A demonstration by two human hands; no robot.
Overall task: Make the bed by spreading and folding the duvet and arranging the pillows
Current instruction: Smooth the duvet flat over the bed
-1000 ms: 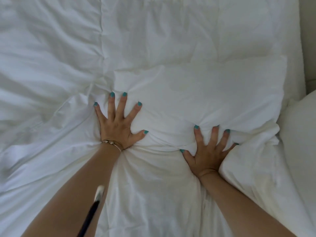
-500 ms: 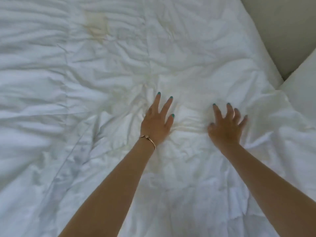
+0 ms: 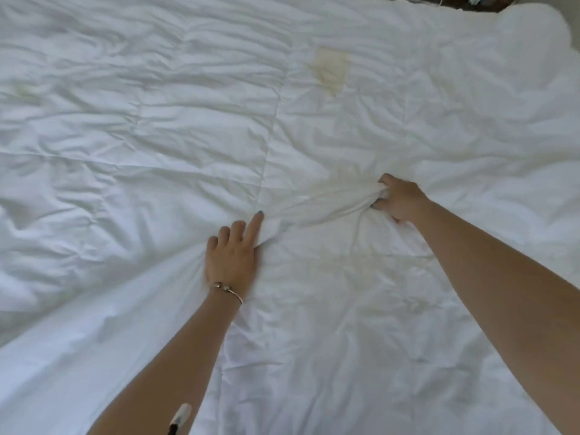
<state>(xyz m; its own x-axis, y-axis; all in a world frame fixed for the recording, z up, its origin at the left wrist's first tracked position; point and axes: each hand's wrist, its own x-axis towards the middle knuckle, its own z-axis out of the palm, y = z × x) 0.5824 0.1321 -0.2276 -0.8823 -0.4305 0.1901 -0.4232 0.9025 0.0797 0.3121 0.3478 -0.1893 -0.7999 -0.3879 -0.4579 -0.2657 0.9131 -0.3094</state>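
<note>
A wrinkled white duvet [image 3: 157, 136] covers the whole bed, with a yellowish stain [image 3: 331, 69] near the top middle. My left hand [image 3: 233, 252], wearing a thin bracelet, grips a bunched fold of the duvet with its index finger stretched forward. To the right, my right hand [image 3: 398, 197] clutches the other end of the same raised fold in a fist. The fold [image 3: 323, 202] runs taut between both hands. No pillow is clearly visible.
A puffy white mound [image 3: 530, 29] rises at the far right corner of the bed. A dark strip of furniture [image 3: 470, 1] shows past the far edge. A black and white cord tip [image 3: 179, 419] hangs at the bottom.
Both hands lay flat and spread on the bedding before; now they grip a bunched fold of duvet. The view has swung further across the bed, and the pillow seen a second ago is out of view.
</note>
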